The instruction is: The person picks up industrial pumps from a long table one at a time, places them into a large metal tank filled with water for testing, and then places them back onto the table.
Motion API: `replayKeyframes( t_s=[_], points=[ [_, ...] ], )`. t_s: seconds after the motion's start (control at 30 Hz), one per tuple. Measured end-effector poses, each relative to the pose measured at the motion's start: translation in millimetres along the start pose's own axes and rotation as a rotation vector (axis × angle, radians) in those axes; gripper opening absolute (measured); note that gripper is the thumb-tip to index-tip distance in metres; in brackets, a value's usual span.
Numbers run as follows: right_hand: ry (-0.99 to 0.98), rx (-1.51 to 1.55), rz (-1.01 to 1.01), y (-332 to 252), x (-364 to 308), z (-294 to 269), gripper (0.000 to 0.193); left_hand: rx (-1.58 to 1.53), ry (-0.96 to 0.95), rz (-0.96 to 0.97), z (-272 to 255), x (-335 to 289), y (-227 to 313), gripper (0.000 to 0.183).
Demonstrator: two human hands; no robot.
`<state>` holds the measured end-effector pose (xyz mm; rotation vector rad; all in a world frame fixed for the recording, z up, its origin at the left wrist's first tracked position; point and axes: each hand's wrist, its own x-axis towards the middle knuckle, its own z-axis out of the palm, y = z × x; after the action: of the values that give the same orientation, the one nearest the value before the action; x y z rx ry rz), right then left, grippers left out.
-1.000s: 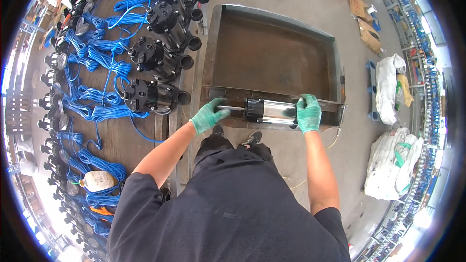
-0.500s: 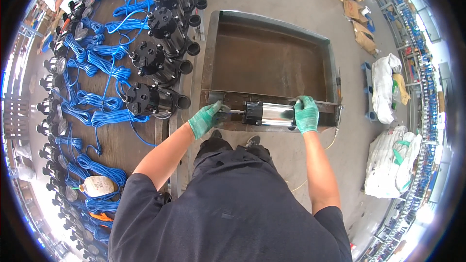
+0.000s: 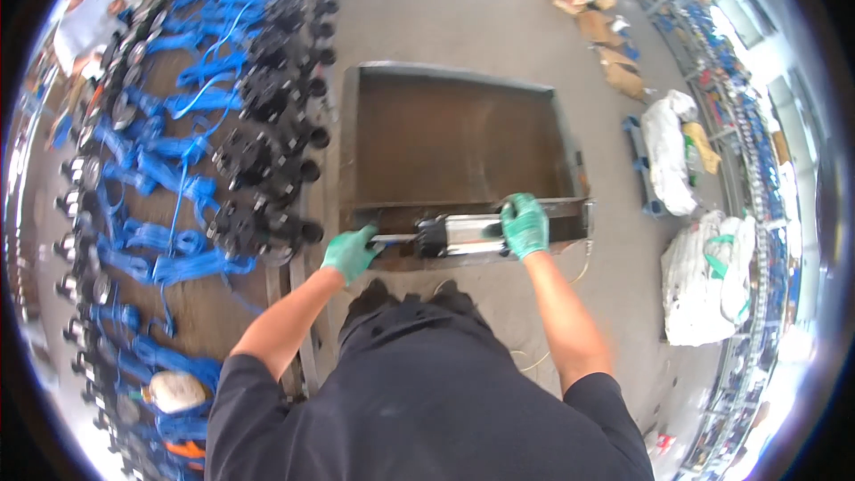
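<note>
- Holding the silver pump with both hands, you have it up at the near edge of the big brown metal tray.
- Your left hand in its green glove is closed around the thin rod end of the pump, on the left side.
- Your right hand in its green glove is wrapped over the right end of the shiny body.
- Between your two hands you can see the black collar and the shiny round body. The pump lies flat, on its side, along the tray's near wall.
- I cannot tell if the pump rests on that wall or hangs just above it.
- Past your hands, the tray floor looks bare. So I think the pump is lifted and carried here, but it is not yet set down inside.
- What is left, I think, is to move it past the near wall and lay it on the tray floor, then let go.
- Out to the left of your left hand, well apart from it, many black pumps with blue cords lie in rows on the floor.
- Out to the right of your right hand, well apart, white sacks sit on the floor.
- Far off past the tray, some cardboard boxes lie by the wall.
</note>
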<state>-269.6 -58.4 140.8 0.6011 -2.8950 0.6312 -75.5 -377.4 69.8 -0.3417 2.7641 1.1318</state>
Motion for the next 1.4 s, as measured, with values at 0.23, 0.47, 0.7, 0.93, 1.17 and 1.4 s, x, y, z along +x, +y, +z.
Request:
replayKeyframes(
  t_s=[0.23,0.47,0.7,0.93,1.17,1.4],
  points=[
    [-0.020,0.042,0.056,-8,-5,5,0.016,-1.190,-0.247,-0.331,6,-10,-25,0.048],
    [-0.011,0.044,0.079,-5,-2,0,0.017,-0.600,-0.264,-0.081,-20,16,-5,0.045],
    [-0.033,0.054,0.052,-13,1,2,0.017,-0.590,-0.509,-0.183,-17,32,-23,0.034],
    [-0.026,0.058,0.068,-12,-3,0,0.016,0.367,-0.004,0.227,-15,11,1,0.040],
    [-0.027,0.055,0.057,-10,0,2,0.015,-1.201,-0.448,-0.448,-6,6,-31,0.033],
    [-0.013,0.076,0.047,-10,-2,2,0.015,-0.679,-0.182,0.047,-1,-4,-27,0.034]
  ],
)
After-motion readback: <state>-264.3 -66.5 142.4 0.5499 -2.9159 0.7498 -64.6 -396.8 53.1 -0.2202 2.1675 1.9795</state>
